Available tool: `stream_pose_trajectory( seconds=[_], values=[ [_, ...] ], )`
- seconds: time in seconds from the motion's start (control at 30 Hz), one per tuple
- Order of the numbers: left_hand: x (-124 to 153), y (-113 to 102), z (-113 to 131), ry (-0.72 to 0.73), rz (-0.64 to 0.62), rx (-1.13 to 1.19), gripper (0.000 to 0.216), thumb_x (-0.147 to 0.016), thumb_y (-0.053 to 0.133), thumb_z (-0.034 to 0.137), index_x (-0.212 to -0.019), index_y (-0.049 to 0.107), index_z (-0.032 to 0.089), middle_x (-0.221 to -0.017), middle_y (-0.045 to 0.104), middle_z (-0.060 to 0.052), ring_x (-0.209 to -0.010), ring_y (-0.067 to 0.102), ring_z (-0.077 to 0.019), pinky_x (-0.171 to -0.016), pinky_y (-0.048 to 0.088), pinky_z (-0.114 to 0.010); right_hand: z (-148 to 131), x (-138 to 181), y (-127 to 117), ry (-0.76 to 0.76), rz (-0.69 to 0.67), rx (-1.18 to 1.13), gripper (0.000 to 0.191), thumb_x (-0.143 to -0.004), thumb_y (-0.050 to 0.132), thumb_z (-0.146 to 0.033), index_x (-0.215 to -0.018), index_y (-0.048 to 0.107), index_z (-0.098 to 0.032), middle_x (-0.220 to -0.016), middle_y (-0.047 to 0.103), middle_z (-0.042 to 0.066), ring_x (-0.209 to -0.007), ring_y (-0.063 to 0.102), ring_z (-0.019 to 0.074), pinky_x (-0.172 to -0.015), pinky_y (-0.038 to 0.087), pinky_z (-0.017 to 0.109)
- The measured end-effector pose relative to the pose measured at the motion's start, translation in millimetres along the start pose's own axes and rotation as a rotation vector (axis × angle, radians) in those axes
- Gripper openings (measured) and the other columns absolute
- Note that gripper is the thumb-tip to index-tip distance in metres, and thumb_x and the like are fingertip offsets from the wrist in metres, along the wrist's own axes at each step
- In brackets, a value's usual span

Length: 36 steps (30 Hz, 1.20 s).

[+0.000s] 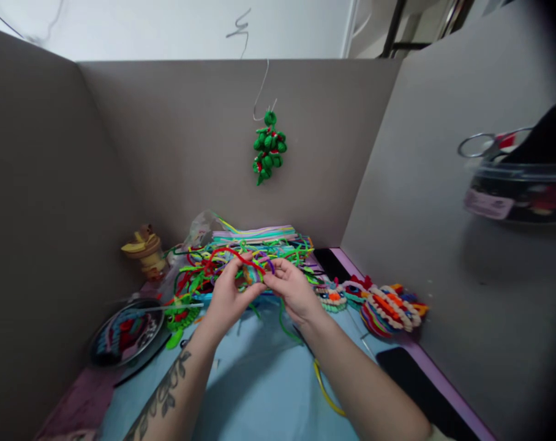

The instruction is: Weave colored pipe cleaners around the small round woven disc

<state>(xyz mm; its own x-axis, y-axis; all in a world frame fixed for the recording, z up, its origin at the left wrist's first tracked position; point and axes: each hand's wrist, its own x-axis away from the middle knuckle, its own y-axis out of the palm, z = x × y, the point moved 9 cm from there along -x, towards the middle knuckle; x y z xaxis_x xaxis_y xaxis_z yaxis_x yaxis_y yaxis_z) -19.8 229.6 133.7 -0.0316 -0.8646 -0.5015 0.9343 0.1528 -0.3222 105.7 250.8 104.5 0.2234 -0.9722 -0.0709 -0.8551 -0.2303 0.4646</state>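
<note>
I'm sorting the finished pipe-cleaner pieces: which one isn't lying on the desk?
The green cluster, hanging from a wire hook on the back partition. The striped round piece and the smaller ones beside it lie on the desk at right.

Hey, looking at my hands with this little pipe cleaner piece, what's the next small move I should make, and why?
Probably wrap the loose red pipe cleaner once more around the small multicoloured piece. Both the left hand and the right hand pinch that piece between the fingertips, and the red strand arcs free above it, not yet wound down.
</note>
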Motion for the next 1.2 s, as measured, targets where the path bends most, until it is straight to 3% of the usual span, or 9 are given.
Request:
stream_pose_trajectory(
  seconds=[0.17, 0.33, 0.47, 0.57, 0.8, 0.93, 1.1, 1.2],
  values=[
    [3.2, -0.6, 10.2, 0.084, -0.002, -0.058, 0.053, -0.072, 0.074, 0.029, -0.122, 0.055, 0.022, -0.133, 0.055, -0.011, -0.127, 0.049, -0.0278, -0.103, 0.043, -0.043, -1.7, 0.3, -2.8, -0.066, 0.046, -0.012, 0.033, -0.052, 0.081, -0.025, -0.076, 0.059, -0.019, -0.073, 0.065, -0.002, -0.065, 0.057, 0.0116, -0.062, 0.044, 0.022],
    [0.2, -0.6, 3.2, -0.018, 0.001, 0.101, 0.051, -0.075, 0.071, 0.032, -0.122, 0.057, 0.021, -0.133, 0.056, -0.012, -0.125, 0.051, -0.0281, -0.100, 0.045, -0.042, -12.2, 0.3, -5.9, -0.141, 0.052, 0.085, 0.028, -0.057, 0.078, -0.026, -0.079, 0.062, -0.019, -0.073, 0.065, -0.002, -0.064, 0.056, 0.0119, -0.063, 0.045, 0.024],
    [-1.4, -16.9, 0.8, -0.081, 0.157, 0.241, 0.030, -0.080, 0.065, 0.039, -0.099, 0.066, 0.016, -0.119, 0.064, -0.011, -0.116, 0.057, -0.0266, -0.097, 0.046, -0.040, -21.3, 3.2, -4.8, -0.213, 0.048, 0.223, 0.024, -0.063, 0.075, -0.028, -0.082, 0.063, -0.018, -0.070, 0.063, -0.001, -0.062, 0.054, 0.0122, -0.060, 0.045, 0.025],
    [-1.5, -26.4, -1.6, -0.109, 0.222, 0.270, 0.026, -0.079, 0.066, 0.041, -0.084, 0.067, 0.015, -0.103, 0.069, -0.009, -0.105, 0.062, -0.0249, -0.093, 0.047, -0.038, -23.9, 5.3, -4.2, -0.231, 0.054, 0.297, 0.023, -0.064, 0.074, -0.029, -0.082, 0.064, -0.019, -0.068, 0.061, -0.001, -0.059, 0.051, 0.0123, -0.057, 0.043, 0.025],
    [-5.6, -24.3, -10.0, -0.130, 0.162, 0.394, 0.026, -0.077, 0.068, 0.041, -0.082, 0.066, 0.016, -0.086, 0.072, -0.006, -0.085, 0.066, -0.0205, -0.081, 0.051, -0.033, -2.9, 0.9, 8.7, -0.069, -0.134, 0.227, 0.026, -0.063, 0.077, -0.038, -0.074, 0.065, -0.017, -0.065, 0.058, -0.003, -0.061, 0.049, 0.0112, -0.061, 0.038, 0.025],
    [-5.8, -24.6, -9.4, -0.134, 0.181, 0.379, 0.023, -0.075, 0.070, 0.037, -0.078, 0.067, 0.015, -0.077, 0.071, -0.004, -0.075, 0.065, -0.0177, -0.073, 0.051, -0.028, 11.1, -1.0, 13.3, -0.009, -0.154, 0.136, 0.030, -0.061, 0.079, -0.042, -0.066, 0.064, -0.016, -0.073, 0.061, 0.000, -0.072, 0.051, 0.0128, -0.068, 0.039, 0.025],
    [-2.7, -32.5, -1.5, -0.049, 0.282, 0.335, 0.015, -0.079, 0.066, 0.030, -0.078, 0.068, 0.016, -0.078, 0.071, -0.004, -0.075, 0.065, -0.0159, -0.073, 0.050, -0.026, 40.2, 8.9, 21.0, 0.272, -0.131, -0.111, 0.039, -0.060, 0.081, -0.045, -0.084, 0.063, -0.020, -0.079, 0.063, -0.001, -0.071, 0.055, 0.0134, -0.063, 0.044, 0.027],
    [0.2, -36.3, 5.3, 0.011, 0.339, 0.302, 0.012, -0.080, 0.065, 0.028, -0.076, 0.068, 0.017, -0.078, 0.070, -0.003, -0.077, 0.065, -0.0158, -0.075, 0.050, -0.026, 46.5, 15.5, 27.8, 0.330, -0.153, -0.158, 0.041, -0.061, 0.081, -0.044, -0.088, 0.061, -0.021, -0.081, 0.063, -0.001, -0.069, 0.056, 0.0137, -0.063, 0.048, 0.031]
  ],
)
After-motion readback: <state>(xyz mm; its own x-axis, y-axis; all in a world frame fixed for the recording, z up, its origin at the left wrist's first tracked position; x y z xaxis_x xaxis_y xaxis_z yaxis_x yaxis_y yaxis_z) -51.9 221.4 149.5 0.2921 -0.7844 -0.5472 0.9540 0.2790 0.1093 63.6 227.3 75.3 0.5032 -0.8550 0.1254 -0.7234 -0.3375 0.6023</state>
